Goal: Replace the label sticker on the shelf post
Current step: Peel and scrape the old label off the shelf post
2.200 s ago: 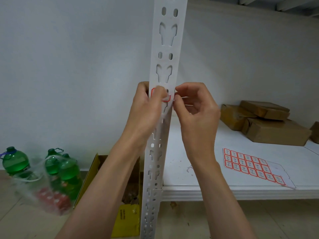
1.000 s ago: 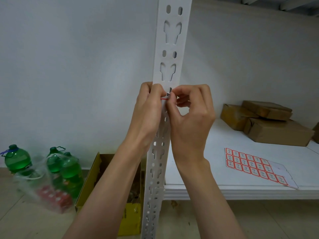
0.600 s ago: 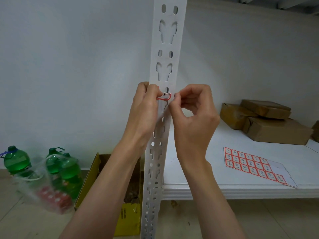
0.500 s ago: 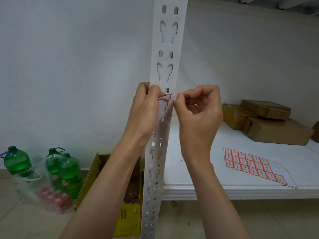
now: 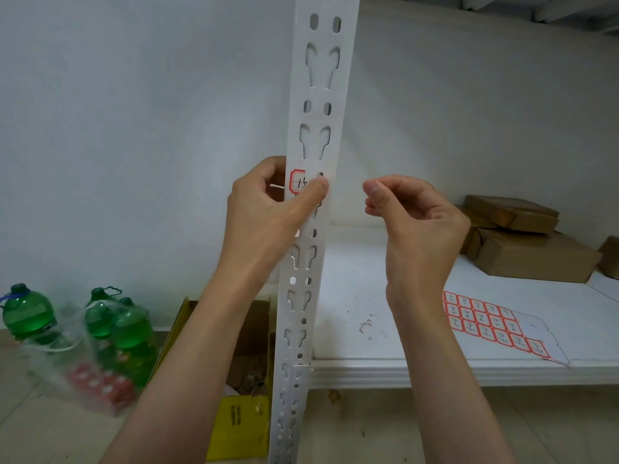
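Note:
A white slotted shelf post (image 5: pixel 318 95) rises through the middle of the view. A red-bordered label sticker (image 5: pixel 299 181) with black handwriting sits on its face at hand height. My left hand (image 5: pixel 268 216) wraps around the post from the left, and its thumb presses on the sticker's right part, hiding it. My right hand (image 5: pixel 412 216) hangs in the air to the right of the post, apart from it, with thumb and fingertips pinched together; I see nothing between them. A sheet of red-bordered labels (image 5: pixel 489 324) lies on the white shelf board (image 5: pixel 385 373).
Brown paper-wrapped parcels (image 5: pixel 526 242) are stacked at the back right of the shelf. Small paper scraps (image 5: pixel 366 324) lie on the board. On the floor at left stand green bottles (image 5: pixel 110 326) in a plastic bag and an open yellow cardboard box (image 5: pixel 241 420).
My right hand has let go at the post and drawn away to the right. The sticker's left part now shows beside my left thumb.

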The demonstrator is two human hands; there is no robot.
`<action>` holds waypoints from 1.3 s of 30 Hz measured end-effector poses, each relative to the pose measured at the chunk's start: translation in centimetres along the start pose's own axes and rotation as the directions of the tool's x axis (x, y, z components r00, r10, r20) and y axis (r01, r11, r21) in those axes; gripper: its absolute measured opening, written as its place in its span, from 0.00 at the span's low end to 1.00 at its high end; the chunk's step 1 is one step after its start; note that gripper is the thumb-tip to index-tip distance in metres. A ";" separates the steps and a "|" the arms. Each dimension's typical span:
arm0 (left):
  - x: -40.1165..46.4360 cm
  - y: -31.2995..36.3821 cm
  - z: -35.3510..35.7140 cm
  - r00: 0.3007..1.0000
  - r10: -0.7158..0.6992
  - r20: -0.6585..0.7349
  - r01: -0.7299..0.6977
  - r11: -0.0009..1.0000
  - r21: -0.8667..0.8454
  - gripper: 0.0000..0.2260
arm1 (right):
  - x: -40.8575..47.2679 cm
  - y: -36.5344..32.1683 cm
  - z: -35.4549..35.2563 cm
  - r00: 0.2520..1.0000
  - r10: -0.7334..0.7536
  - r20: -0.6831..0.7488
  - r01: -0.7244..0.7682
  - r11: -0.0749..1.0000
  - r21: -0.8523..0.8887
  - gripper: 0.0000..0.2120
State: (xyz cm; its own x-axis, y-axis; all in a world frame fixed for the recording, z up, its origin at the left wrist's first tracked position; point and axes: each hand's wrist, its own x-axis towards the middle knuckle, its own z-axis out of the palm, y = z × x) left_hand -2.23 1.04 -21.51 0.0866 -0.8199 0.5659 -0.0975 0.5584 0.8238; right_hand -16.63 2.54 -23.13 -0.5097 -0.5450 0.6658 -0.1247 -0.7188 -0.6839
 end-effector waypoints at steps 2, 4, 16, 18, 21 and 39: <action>0.2 0.1 -0.3 1.000 0.002 0.022 -0.001 0.999 -0.053 0.11 | -0.3 0.2 0.1 0.989 -0.125 0.073 0.132 0.987 -0.097 0.03; 0.3 0.1 -0.5 1.000 0.002 0.031 0.000 0.998 -0.071 0.16 | -0.6 0.4 0.3 0.961 -0.234 0.150 0.259 0.950 -0.176 0.05; 0.2 -0.1 -0.4 0.999 0.018 0.046 -0.015 0.998 -0.058 0.08 | -1.8 1.1 2.7 0.852 -0.504 0.138 0.517 0.775 -0.362 0.07; 0.2 -0.1 -0.4 0.998 0.021 0.051 -0.018 0.998 -0.062 0.08 | -1.8 1.1 2.8 0.831 -0.539 0.139 0.548 0.748 -0.376 0.06; 0.2 -0.2 -0.3 0.998 0.016 0.054 -0.012 0.998 -0.062 0.06 | -1.8 1.1 3.0 0.816 -0.559 0.146 0.568 0.729 -0.382 0.05; 0.3 -0.3 0.0 0.999 -0.015 0.041 0.017 0.998 -0.053 0.13 | -1.5 1.5 3.2 0.817 -0.552 0.169 0.571 0.731 -0.375 0.02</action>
State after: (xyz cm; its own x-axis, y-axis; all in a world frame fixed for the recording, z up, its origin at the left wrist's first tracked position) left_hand -2.17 0.60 -21.58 0.0473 -0.8324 0.5521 -0.0432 0.5505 0.8337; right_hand -13.32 0.91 -24.14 -0.2035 -0.1217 0.9715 -0.7011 -0.6745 -0.2314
